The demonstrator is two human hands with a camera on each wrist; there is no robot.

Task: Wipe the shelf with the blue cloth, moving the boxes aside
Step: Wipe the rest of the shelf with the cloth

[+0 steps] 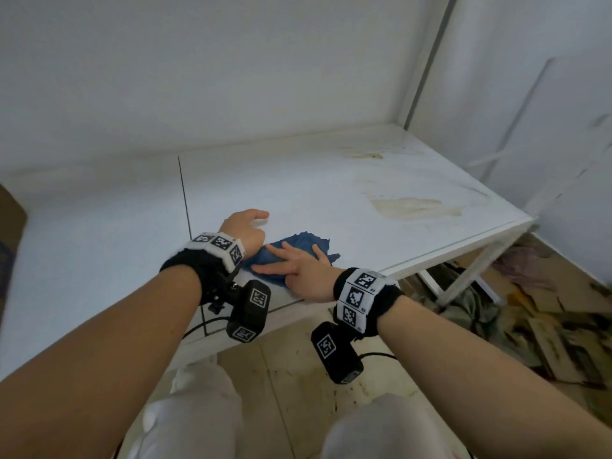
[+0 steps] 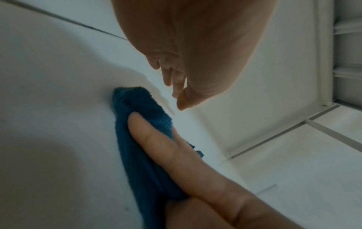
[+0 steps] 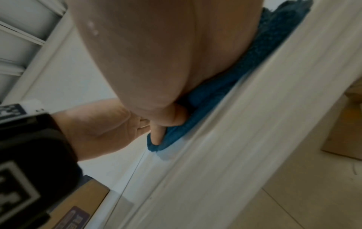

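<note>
Our right hand (image 1: 299,270) presses flat, fingers spread, on the cloth (image 1: 299,248) near the shelf's (image 1: 331,180) front edge. Our left hand (image 1: 246,228) hovers just left of it, fingers loosely curled, holding nothing. A box (image 1: 11,213) sits far left.
</note>
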